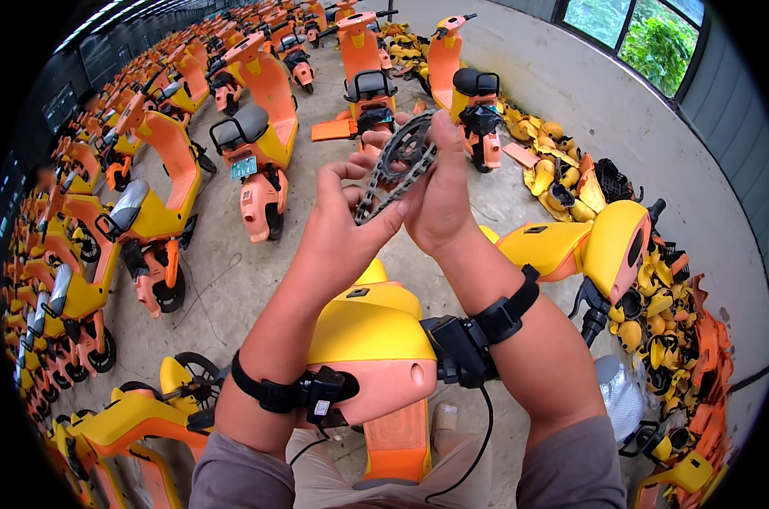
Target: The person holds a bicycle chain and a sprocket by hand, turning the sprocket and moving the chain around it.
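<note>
Both hands are raised together in front of the person, sharing one greasy load: the right hand grips a dark metal sprocket by its toothed rim, thumb pressed up against the edge, while the left hand pinches the chain that drapes off the sprocket, thumb and forefinger closed on the links just below it. Held this way, the chain hangs taut between the two grasps, apparently so its links can seat on the teeth (whether they mesh fully cannot be told). The sprocket is a flat, cut-out disc of dull steel; the chain is jointed and black with oil. A black strap with a small box and cable circles each wrist. Below the forearms sits a scooter body of glossy yellow and orange plastic, smooth and rounded. Beyond the hands stand rows of parked scooters, and to the right lies a heap of loose yellow and orange shells along a pale wall.
</note>
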### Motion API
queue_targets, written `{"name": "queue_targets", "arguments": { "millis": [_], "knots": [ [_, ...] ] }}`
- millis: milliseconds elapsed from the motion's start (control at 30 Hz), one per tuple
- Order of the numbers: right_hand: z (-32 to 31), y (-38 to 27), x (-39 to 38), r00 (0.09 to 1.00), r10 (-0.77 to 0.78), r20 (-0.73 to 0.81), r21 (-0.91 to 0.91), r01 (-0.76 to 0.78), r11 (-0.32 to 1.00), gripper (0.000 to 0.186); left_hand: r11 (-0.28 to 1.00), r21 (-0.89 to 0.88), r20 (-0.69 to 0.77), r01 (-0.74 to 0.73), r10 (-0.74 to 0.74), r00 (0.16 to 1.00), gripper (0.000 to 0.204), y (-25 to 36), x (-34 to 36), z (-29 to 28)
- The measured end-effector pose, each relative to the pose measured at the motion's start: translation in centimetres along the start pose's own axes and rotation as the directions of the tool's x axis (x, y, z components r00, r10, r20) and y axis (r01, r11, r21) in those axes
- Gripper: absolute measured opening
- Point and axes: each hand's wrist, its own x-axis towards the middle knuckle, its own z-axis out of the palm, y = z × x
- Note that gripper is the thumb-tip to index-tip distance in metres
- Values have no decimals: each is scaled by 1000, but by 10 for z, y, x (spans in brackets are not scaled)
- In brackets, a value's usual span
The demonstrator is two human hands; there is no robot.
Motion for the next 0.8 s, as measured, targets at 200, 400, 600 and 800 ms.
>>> {"name": "queue_targets", "arguments": {
  "millis": [200,400,600,800],
  "knots": [
    [-9,7,3,999,44,16,-90,-43,995,67,986,152,55,73,-82,995,66,-9,0,-1],
    [-5,9,1,999,32,6,-198,-30,980,67,956,265,59,129,-150,987,52,-6,-2,-5],
    [-9,12,4,999,-17,43,-261,28,965,71,979,141,121,150,-168,978,50,-7,1,-7],
    [-6,7,1,997,-53,56,-207,63,976,72,971,-114,205,212,-186,961,48,6,0,-7]
  ]
}}
